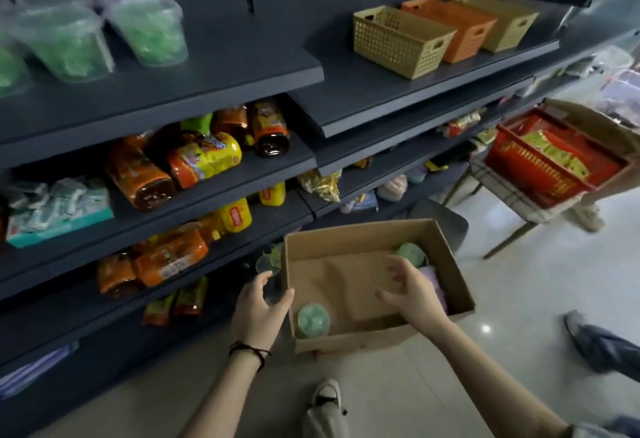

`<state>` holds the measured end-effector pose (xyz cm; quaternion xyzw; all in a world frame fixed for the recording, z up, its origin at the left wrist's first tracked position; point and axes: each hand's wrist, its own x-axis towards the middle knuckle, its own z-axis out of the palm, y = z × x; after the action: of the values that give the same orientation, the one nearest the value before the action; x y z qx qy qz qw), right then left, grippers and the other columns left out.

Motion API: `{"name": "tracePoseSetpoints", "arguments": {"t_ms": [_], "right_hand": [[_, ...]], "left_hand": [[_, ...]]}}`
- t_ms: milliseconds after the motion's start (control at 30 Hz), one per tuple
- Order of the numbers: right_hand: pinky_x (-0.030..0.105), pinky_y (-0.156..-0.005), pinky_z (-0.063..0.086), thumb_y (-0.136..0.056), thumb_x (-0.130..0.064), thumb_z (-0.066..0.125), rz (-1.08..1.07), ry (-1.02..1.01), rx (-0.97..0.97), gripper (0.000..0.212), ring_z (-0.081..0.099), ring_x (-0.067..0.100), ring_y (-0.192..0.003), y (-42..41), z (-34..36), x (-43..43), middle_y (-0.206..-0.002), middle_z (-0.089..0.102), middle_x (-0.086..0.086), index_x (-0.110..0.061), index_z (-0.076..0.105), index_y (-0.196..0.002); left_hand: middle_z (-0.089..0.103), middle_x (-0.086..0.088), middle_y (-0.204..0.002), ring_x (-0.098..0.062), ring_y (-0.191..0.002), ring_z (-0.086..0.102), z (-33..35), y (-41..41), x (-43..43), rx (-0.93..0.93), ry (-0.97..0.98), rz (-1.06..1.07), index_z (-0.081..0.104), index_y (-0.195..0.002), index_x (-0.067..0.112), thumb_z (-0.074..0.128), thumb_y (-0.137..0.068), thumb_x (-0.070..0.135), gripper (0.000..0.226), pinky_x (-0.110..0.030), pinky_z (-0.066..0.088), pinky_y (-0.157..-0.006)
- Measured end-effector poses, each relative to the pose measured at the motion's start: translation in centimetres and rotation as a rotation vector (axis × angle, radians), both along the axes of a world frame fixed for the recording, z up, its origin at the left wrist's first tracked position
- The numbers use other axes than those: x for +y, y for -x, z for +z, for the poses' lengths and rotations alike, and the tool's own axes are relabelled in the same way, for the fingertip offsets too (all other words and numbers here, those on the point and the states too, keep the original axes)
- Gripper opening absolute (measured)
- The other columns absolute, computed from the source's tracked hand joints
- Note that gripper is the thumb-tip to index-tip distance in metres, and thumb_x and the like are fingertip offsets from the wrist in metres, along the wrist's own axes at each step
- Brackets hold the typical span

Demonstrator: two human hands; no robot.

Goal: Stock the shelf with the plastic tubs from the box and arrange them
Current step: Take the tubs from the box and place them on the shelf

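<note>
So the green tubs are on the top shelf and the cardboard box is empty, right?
No. The green tubs are on the top shelf, but the cardboard box is not empty: the head view shows a green tub in its near-left corner.

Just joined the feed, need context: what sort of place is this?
Probably a small shop aisle: dark tiered shelving holding packaged snacks, a red shopping basket of goods nearby, and a cardboard box with plastic tubs.
</note>
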<state>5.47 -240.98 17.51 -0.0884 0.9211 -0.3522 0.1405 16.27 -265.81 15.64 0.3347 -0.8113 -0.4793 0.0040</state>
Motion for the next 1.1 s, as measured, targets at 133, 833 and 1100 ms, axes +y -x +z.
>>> {"name": "tracePoseSetpoints", "arguments": {"t_ms": [133, 833, 1100], "right_hand": [[0.022, -0.089, 0.045, -0.075, -0.038, 0.074, -0.006, -0.009, -0.165, 0.063, 0.058, 0.012, -0.106, 3.4, -6.3, 2.6, -0.114, 0.059, -0.006, -0.016, 0.052, -0.129], [0.044, -0.111, 0.029, -0.074, -0.042, 0.078, 0.017, -0.313, -0.152, 0.092, 0.03, 0.032, -0.137, 26.6, -35.6, 9.9, -0.151, 0.031, 0.011, -0.018, 0.028, -0.148], [0.049, -0.104, 0.032, -0.072, -0.044, 0.078, 0.028, -0.591, -0.261, 0.096, 0.034, 0.042, -0.128, 33.5, -39.4, 10.0, -0.145, 0.031, 0.017, -0.025, 0.022, -0.148]], "left_hand": [[0.045, -0.003, -0.136, -0.019, -0.117, 0.046, -5.7, 4.6, 3.7, -0.095, -0.132, 0.044, 0.046, -0.134, 0.018, 0.066, -0.087, 0.032, 0.053, -0.03, 0.04, -0.085], [0.025, -0.01, -0.153, -0.031, -0.139, 0.023, -32.4, 16.6, 10.1, -0.665, 0.015, 0.048, 0.026, -0.148, 0.021, 0.079, -0.073, 0.041, 0.094, -0.039, 0.023, -0.109], [0.038, -0.008, -0.137, -0.033, -0.123, 0.039, -36.2, 15.4, 8.0, -0.945, 0.353, -0.18, 0.03, -0.142, 0.032, 0.08, -0.058, 0.058, 0.1, -0.041, 0.041, -0.096]]}}
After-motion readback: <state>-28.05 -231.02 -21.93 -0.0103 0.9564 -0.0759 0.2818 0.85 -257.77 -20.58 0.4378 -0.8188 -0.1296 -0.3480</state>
